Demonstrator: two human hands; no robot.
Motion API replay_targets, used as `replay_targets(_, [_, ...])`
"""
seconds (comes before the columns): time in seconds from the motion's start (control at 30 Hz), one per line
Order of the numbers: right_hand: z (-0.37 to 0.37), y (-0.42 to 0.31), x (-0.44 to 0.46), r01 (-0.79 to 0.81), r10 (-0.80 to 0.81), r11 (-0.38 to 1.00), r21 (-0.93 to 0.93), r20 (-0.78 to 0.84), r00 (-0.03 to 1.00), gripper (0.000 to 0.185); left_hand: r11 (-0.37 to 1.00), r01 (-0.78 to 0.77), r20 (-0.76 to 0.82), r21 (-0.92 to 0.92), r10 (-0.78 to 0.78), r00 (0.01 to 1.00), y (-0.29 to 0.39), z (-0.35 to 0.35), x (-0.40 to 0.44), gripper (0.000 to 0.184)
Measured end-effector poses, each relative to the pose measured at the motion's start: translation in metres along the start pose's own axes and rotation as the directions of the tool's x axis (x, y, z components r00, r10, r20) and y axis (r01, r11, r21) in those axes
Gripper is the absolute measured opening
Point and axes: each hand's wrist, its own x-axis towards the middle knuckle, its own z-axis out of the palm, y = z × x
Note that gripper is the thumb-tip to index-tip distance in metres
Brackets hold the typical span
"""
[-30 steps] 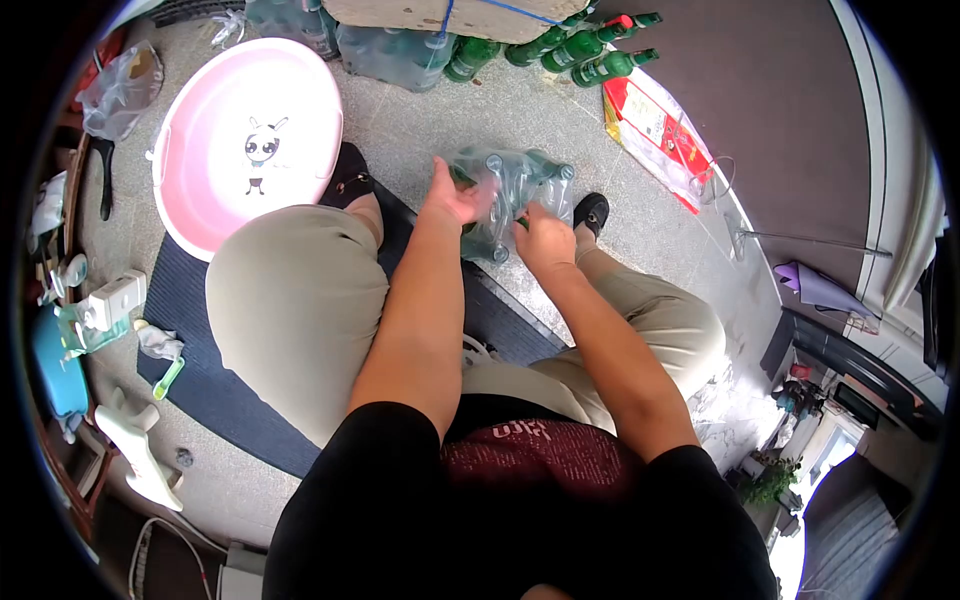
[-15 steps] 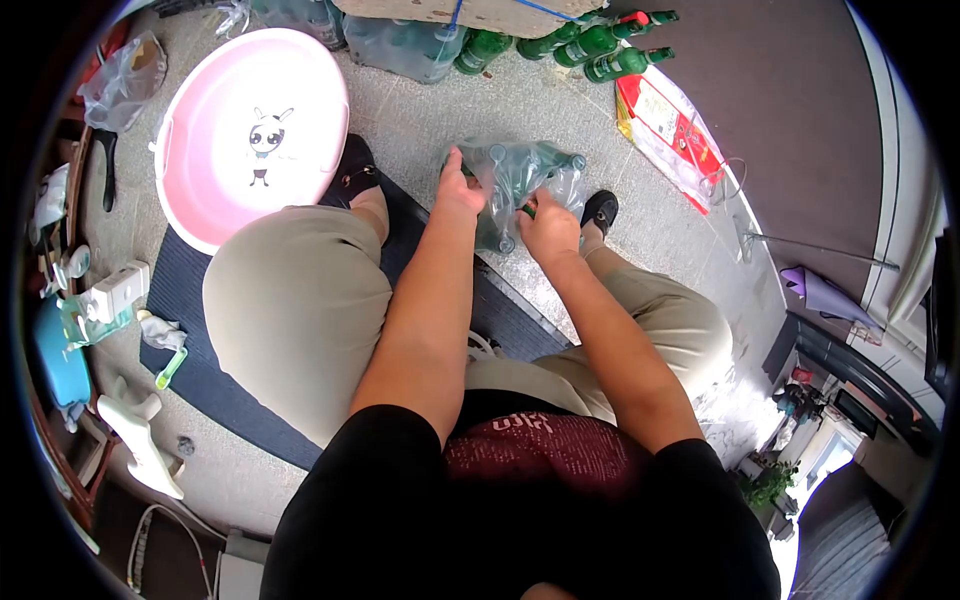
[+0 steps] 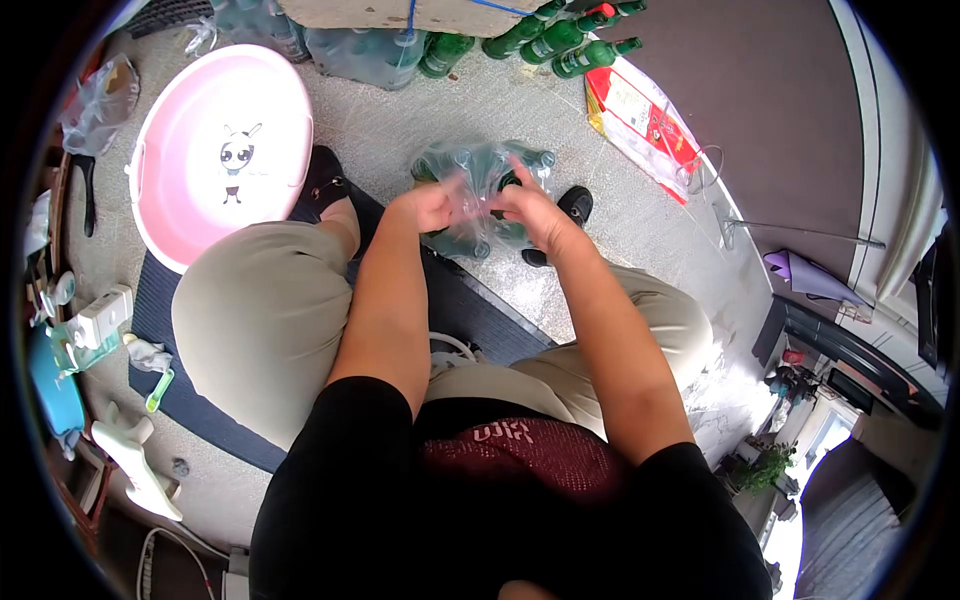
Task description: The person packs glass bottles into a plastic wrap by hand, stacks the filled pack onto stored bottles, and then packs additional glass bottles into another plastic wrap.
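A pack of green bottles in clear plastic wrap (image 3: 462,243) stands on the floor between my feet. My left hand (image 3: 432,208) is at the near left of the pack, its fingers closed on the wrap and partly smeared by motion. On the right, my right hand (image 3: 530,208) grips the wrap near a dark gap, with its index finger stretched upward over the film. Creased film stretches between the two hands. Some bottle ends show through it, and the hands cover the middle of the pack.
A pink basin (image 3: 165,150) with a rabbit picture stands at left, partly on a dark mat (image 3: 215,340). Loose green bottles (image 3: 555,42) and another wrapped pack (image 3: 365,58) are at the back. A red and white bag (image 3: 645,125) lies at right.
My left hand has moved from the pack's left side onto the wrap near its middle. My right hand's index finger now stretches up. The camera view has shifted slightly.
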Motion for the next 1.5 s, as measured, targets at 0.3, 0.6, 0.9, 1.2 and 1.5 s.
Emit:
replay_targets(0.3, [0.012,-0.013,0.013,-0.149,0.173,0.855,0.497,-0.002,0.985,0.031,0.994,-0.061,-0.134,-0.086,0.05,0.99,-0.001,0.007,0.009,0.036])
replay_targets(0.6, [0.014,-0.029,0.006,-0.143,0.263,0.69,0.709,-0.062,0.963,0.024,0.968,-0.08,-0.063,-0.239,0.067,0.996,-0.006,0.006,0.021,0.029])
replay_targets(0.9, [0.022,-0.031,-0.004,-0.068,0.201,0.963,0.259,-0.532,0.822,0.018,0.944,-0.127,-0.253,-0.303,0.049,0.966,-0.012,0.016,0.029,0.023])
replay_targets(1.2, [0.037,-0.026,-0.009,0.106,0.072,0.953,0.283,-0.554,0.829,0.023,0.85,-0.235,-0.337,-0.472,0.072,0.939,0.003,0.018,0.037,0.018])
replay_targets(1.5, [0.024,0.002,0.008,0.036,-0.004,0.998,0.059,-0.469,0.883,0.026,0.811,-0.303,-0.389,-0.501,0.102,0.916,-0.009,0.013,0.04,0.017])
